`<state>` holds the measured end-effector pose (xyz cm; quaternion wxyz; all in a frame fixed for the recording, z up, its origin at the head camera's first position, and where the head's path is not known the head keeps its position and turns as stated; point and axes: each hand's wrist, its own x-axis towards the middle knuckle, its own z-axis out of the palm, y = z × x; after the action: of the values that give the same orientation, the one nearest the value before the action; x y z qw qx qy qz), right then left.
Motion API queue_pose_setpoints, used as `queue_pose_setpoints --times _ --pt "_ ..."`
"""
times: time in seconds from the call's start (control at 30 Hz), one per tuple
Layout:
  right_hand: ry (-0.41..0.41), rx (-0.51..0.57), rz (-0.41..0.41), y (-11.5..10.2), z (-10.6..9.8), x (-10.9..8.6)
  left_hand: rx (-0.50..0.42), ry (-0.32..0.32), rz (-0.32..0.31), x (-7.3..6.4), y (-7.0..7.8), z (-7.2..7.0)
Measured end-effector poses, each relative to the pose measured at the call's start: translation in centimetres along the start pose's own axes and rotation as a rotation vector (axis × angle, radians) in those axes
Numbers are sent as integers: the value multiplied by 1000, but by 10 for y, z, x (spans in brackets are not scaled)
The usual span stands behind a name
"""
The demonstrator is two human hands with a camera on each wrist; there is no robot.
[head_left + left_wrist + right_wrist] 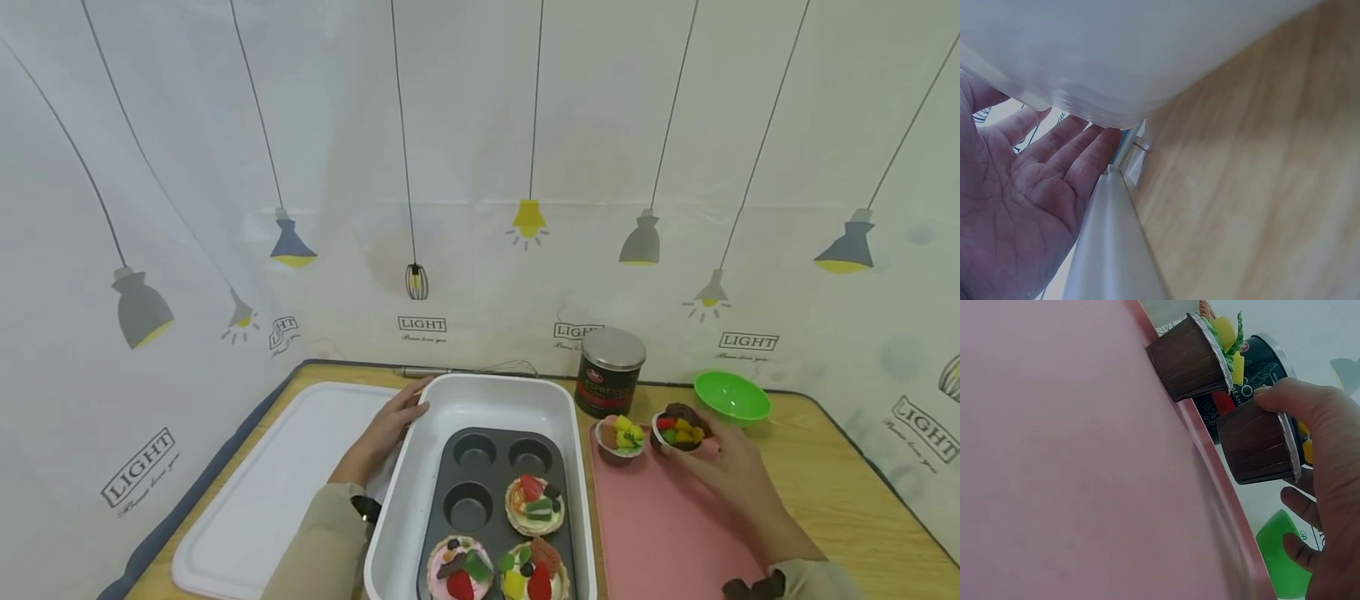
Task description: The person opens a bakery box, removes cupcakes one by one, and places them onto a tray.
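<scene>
My right hand (731, 471) pinches a toy cupcake (678, 429) in a brown cup, topped with fruit pieces and a chocolate-brown piece. In the right wrist view, the thumb lies at the rim of the brown cup (1257, 444), while other fingers are partly hidden behind it. Just left of it stands a second fruit-topped cupcake (621, 437) at the far end of the pink board (660, 533). With fairly straight fingers, my left hand (386, 433) touches the left side of a white tray (405, 483); its palm (1022, 206) faces the tray wall in the left wrist view.
Inside the tray sits a dark muffin pan (498, 475) with three fruit tarts in its cups. A white board (277, 483) lies to the left. Behind stand an espresso tin (611, 375) and a green bowl (731, 398); a whisk (427, 371) lies along the back edge.
</scene>
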<state>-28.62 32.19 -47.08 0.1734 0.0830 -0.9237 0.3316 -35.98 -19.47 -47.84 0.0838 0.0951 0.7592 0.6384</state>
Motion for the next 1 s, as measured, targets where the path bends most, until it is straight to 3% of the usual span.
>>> queue_pose_setpoints --times 0.47,1.0 --pt "-72 -65 87 4 1 -3 0 18 -12 -1 2 1" --pt "-104 -103 75 7 4 -3 5 -1 -5 -1 1 0"
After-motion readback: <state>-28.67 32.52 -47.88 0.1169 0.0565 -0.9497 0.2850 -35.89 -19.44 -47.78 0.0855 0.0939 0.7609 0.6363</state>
